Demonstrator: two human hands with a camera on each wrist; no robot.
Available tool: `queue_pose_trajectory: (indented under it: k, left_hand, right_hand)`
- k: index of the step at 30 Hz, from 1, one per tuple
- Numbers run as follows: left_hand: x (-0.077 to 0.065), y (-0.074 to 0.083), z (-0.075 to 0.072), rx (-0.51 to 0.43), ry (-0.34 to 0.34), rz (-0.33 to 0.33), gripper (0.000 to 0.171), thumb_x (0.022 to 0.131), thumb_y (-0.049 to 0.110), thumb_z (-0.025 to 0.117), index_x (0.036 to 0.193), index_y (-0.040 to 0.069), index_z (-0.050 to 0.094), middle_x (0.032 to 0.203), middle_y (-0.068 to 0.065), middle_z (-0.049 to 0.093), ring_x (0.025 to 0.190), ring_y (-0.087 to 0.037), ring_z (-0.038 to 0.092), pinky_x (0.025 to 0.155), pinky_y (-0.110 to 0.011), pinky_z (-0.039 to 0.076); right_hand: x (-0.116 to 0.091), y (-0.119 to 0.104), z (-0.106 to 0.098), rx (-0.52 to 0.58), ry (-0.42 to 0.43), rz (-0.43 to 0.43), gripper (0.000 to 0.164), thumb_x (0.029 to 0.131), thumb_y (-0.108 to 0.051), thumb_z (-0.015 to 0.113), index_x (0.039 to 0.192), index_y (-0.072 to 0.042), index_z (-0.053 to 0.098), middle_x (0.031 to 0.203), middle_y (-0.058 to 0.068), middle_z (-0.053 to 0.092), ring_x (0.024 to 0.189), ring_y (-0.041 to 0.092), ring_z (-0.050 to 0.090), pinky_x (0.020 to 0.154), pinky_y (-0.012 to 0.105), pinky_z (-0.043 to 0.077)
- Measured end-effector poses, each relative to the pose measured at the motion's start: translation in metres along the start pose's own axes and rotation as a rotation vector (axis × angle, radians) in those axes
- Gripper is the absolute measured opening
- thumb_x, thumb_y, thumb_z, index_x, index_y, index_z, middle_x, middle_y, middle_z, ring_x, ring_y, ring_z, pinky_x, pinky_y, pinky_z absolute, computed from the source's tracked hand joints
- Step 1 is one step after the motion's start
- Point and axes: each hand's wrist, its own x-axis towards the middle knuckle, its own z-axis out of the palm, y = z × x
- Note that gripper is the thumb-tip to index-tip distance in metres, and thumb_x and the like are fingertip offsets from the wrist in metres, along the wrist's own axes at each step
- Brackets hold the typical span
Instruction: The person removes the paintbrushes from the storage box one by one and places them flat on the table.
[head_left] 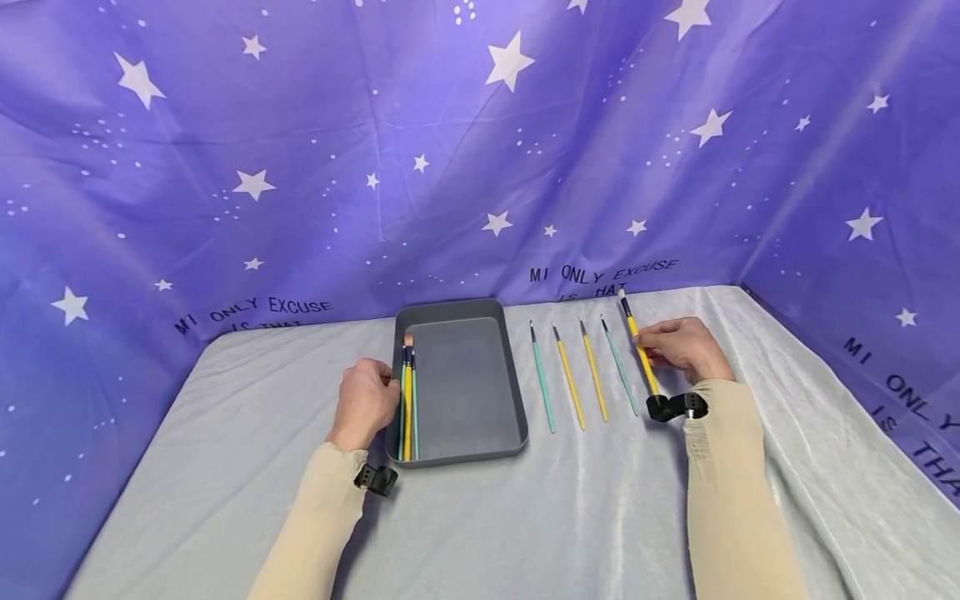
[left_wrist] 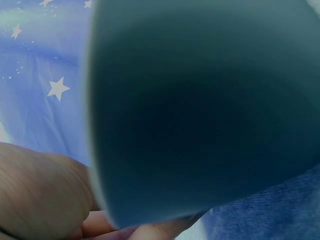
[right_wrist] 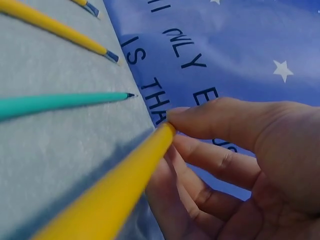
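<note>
My right hand [head_left: 686,346] pinches a yellow paintbrush [head_left: 639,342] by its handle, bristles pointing away, at the right end of the row; the right wrist view shows its yellow handle [right_wrist: 110,185] up close between thumb and fingers. My left hand [head_left: 363,402] grips the left rim of a dark grey rectangular tray [head_left: 465,392]. Inside the tray, along its left wall, lie a yellow paintbrush [head_left: 408,408] and teal paintbrushes [head_left: 416,408] side by side. A large, blurred dark surface [left_wrist: 200,125] fills most of the left wrist view and hides part of that hand.
Between tray and right hand lie a teal paintbrush [head_left: 542,379], two thin yellow paintbrushes [head_left: 569,379] and another teal paintbrush [head_left: 619,367], spaced apart. They rest on a pale grey cloth [head_left: 570,517]. A purple star-patterned curtain [head_left: 420,108] stands behind the table.
</note>
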Motion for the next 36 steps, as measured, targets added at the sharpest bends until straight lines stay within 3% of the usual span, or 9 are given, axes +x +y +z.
queue_pose_trajectory:
  k: [17, 24, 36]
  left_hand:
    - [0.0, -0.002, -0.001, 0.006, 0.019, 0.023, 0.019, 0.093, 0.005, 0.06, 0.095, -0.003, 0.077, 0.085, -0.014, 0.075, 0.064, -0.018, 0.065, 0.056, -0.031, 0.051]
    - [0.0, -0.001, 0.0, -0.005, 0.012, 0.018, 0.019, 0.094, 0.005, 0.059, 0.091, -0.003, 0.076, 0.082, -0.014, 0.073, 0.061, -0.018, 0.062, 0.053, -0.029, 0.048]
    - [-0.001, -0.002, -0.002, -0.013, 0.011, 0.023, 0.02, 0.094, 0.004, 0.059, 0.095, -0.004, 0.077, 0.083, -0.015, 0.074, 0.061, -0.019, 0.064, 0.053, -0.029, 0.049]
  right_hand:
    - [0.004, 0.009, -0.001, -0.075, 0.028, 0.019, 0.043, 0.092, -0.012, 0.071, 0.124, 0.015, 0.063, 0.072, -0.01, 0.07, 0.067, 0.002, 0.065, 0.067, 0.023, 0.059]
    - [0.005, 0.011, 0.002, -0.111, 0.08, 0.05, 0.04, 0.089, -0.013, 0.075, 0.12, 0.012, 0.066, 0.068, -0.009, 0.07, 0.065, 0.003, 0.065, 0.064, 0.022, 0.057]
    - [0.002, 0.008, 0.006, -0.205, 0.139, 0.073, 0.037, 0.087, -0.024, 0.078, 0.11, 0.004, 0.071, 0.067, -0.009, 0.069, 0.065, 0.006, 0.064, 0.063, 0.025, 0.052]
